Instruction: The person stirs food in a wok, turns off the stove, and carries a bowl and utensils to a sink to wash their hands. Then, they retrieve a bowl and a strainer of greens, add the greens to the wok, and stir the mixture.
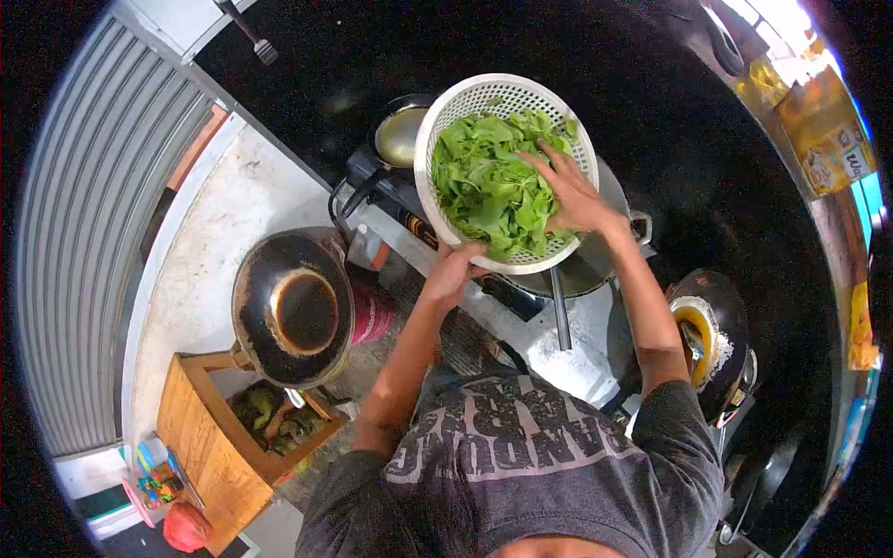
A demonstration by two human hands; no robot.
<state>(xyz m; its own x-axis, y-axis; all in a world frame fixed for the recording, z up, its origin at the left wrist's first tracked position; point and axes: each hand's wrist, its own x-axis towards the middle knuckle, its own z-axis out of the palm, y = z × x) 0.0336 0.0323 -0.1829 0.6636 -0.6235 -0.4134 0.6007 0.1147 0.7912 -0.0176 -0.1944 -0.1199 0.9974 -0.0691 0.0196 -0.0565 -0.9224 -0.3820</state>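
Note:
A white plastic colander (502, 86) full of loose green leaves (493, 181) is held up, tilted, in front of me. My left hand (456, 272) grips its near rim, fingers tucked underneath. On the leaves at the right side rests my right hand (572, 192), fingers spread and touching them. Below the colander is a wide metal pot (591, 272), mostly hidden by it. A utensil handle (561, 316) sticks out over the pot's near edge.
A small pan of yellowish liquid (402, 138) sits behind the colander. At left stands a blackened wok (296, 307), near a wooden box (219, 456). Another wok (716, 312) with orange-yellow contents is at right. A fork (265, 51) lies far left.

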